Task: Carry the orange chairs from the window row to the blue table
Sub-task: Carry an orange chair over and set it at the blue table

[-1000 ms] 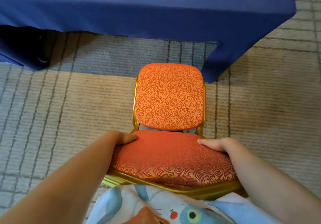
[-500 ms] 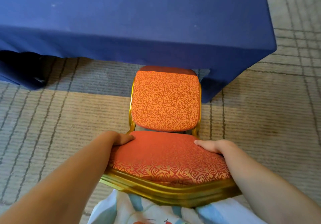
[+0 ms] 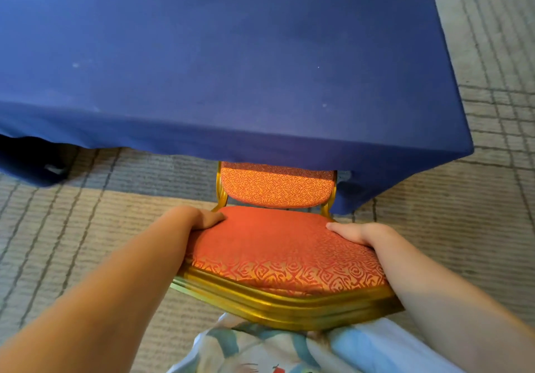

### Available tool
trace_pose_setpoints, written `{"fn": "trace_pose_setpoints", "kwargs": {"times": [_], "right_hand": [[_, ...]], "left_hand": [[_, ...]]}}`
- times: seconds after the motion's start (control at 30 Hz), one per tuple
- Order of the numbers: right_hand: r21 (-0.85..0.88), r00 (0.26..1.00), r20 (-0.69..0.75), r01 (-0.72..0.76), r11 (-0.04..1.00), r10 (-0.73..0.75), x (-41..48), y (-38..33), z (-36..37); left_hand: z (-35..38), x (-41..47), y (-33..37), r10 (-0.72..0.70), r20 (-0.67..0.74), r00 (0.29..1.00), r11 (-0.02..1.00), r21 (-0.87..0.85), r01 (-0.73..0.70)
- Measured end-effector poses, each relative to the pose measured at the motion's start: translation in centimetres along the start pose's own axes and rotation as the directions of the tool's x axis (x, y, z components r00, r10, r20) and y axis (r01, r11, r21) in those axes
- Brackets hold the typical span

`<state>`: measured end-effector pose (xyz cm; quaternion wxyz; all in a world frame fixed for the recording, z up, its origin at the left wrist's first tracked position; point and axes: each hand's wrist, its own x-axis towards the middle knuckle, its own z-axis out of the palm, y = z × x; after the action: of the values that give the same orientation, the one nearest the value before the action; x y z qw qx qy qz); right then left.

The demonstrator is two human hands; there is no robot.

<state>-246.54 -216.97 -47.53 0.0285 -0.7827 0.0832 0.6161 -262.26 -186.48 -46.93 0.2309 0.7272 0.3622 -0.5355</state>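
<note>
Orange chair point(image 3: 278, 254) at near edge of blue table point(image 3: 231, 68), toward its right end. Far cushion point(image 3: 275, 188) partly under cloth overhang. Long axis runs straight from person into table. Left hand point(image 3: 202, 217) and right hand point(image 3: 356, 232) clamp near cushion's 2 sides: thumbs on top, fingers wrapped under, unseen. Arms extended, equally near.

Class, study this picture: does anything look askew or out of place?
The orange chair has its backrest toward the blue table, so it faces the person, away from the table. Nothing looks spilled or damaged.
</note>
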Motion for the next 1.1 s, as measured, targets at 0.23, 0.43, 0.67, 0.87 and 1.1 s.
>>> {"fn": "trace_pose_setpoints", "kwargs": {"times": [0.23,0.43,0.67,0.87,1.1], "right_hand": [[0.008,1.000,-0.002,-0.020,1.000,0.020,2.6,-3.9,-4.9],[-0.002,0.999,-0.018,-0.032,0.999,0.032,4.2,-5.9,-7.2],[-0.049,0.999,0.010,0.038,0.998,-0.037,3.4,-7.8,-8.9],[-0.128,0.969,-0.101,0.211,0.969,-0.225,-0.8,-8.8,-11.1],[-0.133,0.941,-0.135,0.293,0.947,-0.310,-5.1,-9.3,-12.7]], "left_hand": [[-5.8,3.7,2.7,-0.001,-0.010,1.000,0.999,0.052,0.002],[-8.4,5.9,4.4,0.009,0.021,1.000,0.999,0.047,-0.010],[-10.5,5.4,5.7,-0.043,0.042,0.998,0.998,0.052,0.040],[-13.1,-0.4,7.7,0.042,-0.066,0.997,0.998,0.040,-0.039],[-14.6,-3.3,9.0,0.088,-0.192,0.977,0.996,0.004,-0.089]]}}
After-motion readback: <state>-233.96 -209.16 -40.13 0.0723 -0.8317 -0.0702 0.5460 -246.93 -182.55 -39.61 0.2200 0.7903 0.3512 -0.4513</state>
